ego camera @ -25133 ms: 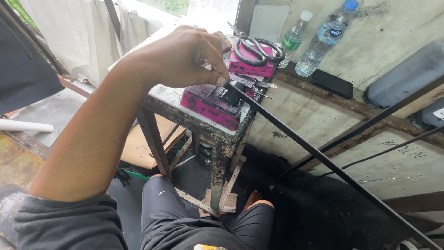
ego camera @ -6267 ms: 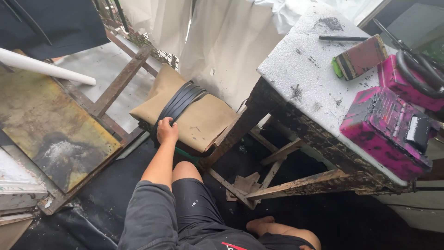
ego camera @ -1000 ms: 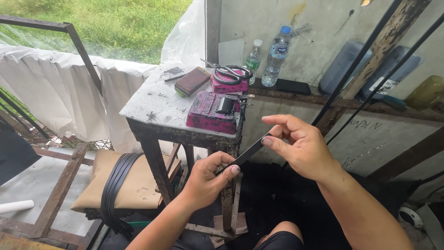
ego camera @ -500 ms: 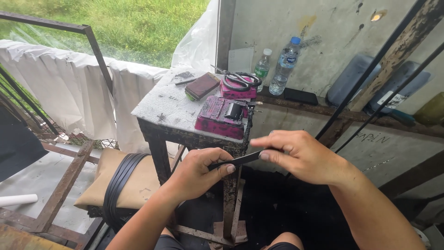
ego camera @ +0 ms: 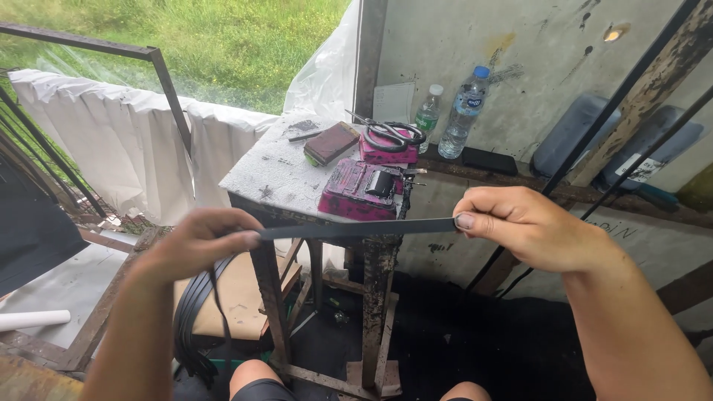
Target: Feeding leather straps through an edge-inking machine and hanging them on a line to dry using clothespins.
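We hold the black strip (ego camera: 356,228) stretched level in front of the surface (ego camera: 278,174); left hand (ego camera: 197,245) and right hand (ego camera: 520,226) each pinch an end; apparently straightened, nothing fastened yet.

Left hand (ego camera: 200,241), right hand (ego camera: 520,226), both pinched.

Since half a second ago, left hand (ego camera: 199,243) and right hand (ego camera: 520,226) have drawn apart, stretching the black strip (ego camera: 356,228) level between them.
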